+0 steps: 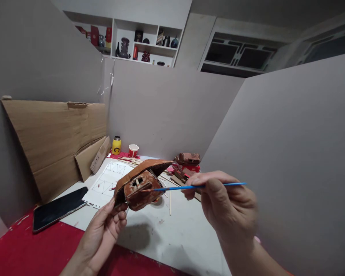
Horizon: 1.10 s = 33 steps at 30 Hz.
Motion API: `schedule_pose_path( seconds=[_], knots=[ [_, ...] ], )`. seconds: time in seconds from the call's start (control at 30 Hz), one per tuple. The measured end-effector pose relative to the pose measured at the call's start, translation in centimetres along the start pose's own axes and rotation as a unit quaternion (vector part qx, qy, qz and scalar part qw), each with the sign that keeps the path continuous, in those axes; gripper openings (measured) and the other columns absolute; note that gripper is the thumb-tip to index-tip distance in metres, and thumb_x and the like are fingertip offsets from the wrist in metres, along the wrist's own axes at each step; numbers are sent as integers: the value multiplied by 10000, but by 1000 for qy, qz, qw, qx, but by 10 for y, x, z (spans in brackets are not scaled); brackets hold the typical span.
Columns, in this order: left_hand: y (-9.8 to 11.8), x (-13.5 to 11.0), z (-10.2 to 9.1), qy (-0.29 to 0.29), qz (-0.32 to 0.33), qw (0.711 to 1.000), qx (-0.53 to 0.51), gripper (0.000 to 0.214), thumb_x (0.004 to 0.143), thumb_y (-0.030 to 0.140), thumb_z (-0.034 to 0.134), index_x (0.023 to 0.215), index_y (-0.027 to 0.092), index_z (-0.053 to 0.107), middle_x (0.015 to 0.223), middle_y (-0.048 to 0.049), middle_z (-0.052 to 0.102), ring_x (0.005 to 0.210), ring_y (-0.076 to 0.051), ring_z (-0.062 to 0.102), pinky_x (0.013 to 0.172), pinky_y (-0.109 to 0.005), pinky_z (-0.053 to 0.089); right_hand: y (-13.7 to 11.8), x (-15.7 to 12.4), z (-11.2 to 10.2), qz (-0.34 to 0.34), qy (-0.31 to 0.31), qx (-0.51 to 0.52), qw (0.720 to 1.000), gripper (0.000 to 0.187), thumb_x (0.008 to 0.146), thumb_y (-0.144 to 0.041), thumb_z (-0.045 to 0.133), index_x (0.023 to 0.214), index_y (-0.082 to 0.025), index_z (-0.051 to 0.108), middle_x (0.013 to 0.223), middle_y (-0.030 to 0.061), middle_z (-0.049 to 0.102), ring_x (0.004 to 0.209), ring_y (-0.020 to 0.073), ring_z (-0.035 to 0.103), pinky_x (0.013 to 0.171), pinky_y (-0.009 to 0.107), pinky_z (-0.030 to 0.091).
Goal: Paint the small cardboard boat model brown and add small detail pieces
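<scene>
My left hand (105,230) is closed round the underside of a small brown model house (140,184), holding it tilted above the white board (172,234). Its roof is brown card and its wall is painted rust red with a small cross-barred window. My right hand (221,201) pinches a thin blue paintbrush (189,187), held level. The brush tip touches the model's wall just under the window.
A dark tablet (59,209) lies on the red table cover (23,253) at left. Brown cardboard sheets (54,138) lean on the grey partition. A yellow bottle (116,145), a red paper cup (133,150), wooden sticks (129,160) and another brown model (188,158) stand at the back.
</scene>
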State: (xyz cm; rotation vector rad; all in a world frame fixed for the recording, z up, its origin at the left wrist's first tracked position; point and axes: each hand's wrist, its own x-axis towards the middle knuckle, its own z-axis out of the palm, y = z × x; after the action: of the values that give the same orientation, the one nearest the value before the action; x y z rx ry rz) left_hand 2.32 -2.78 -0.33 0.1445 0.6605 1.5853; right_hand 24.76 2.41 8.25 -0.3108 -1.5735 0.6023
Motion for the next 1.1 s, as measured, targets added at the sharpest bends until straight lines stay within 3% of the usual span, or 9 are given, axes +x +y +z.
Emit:
schedule_pose_path(
  seconds=[0.2, 0.43, 0.7, 0.93, 1.1],
  knots=[
    [-1, 1, -3, -6, -6, 1000, -1, 208, 923, 11, 489, 999, 66, 676, 747, -105, 746, 532, -128, 695, 511, -218, 619, 0, 1, -4, 14, 26, -9, 1000, 152, 946, -294, 614, 877, -219, 726, 691, 10, 656, 607, 151, 639, 535, 298, 525],
    [-1, 1, -3, -16, -7, 1000, 7, 208, 937, 19, 476, 963, 58, 678, 736, -113, 743, 538, -128, 695, 510, -215, 616, 4, -5, 2, 16, 13, -28, 999, 170, 925, -330, 637, 852, -197, 715, 742, 38, 692, 608, 163, 648, 490, 291, 521],
    [2, 0, -2, -3, -22, 1000, -22, 232, 940, 25, 463, 927, 64, 691, 737, -123, 755, 515, -140, 699, 489, -214, 612, -3, -2, -6, -18, 73, -23, 997, 163, 937, -312, 627, 847, -234, 738, 660, 3, 658, 583, 146, 617, 519, 294, 510],
    [3, 1, -2, -5, -43, 998, -39, 247, 947, 47, 441, 1043, 63, 668, 744, -118, 760, 529, -144, 706, 487, -211, 612, 0, -28, -4, -69, 56, -102, 991, 158, 929, -313, 618, 884, -224, 741, 693, 49, 702, 620, 205, 671, 513, 358, 557],
    [4, 2, -2, 3, -61, 997, -40, 230, 966, 67, 429, 1005, 65, 656, 654, -84, 728, 496, -134, 694, 488, -200, 607, 12, -48, -14, -92, 28, -97, 991, 163, 935, -270, 585, 1011, -275, 730, 825, 59, 741, 740, 242, 716, 638, 441, 604]
  ],
)
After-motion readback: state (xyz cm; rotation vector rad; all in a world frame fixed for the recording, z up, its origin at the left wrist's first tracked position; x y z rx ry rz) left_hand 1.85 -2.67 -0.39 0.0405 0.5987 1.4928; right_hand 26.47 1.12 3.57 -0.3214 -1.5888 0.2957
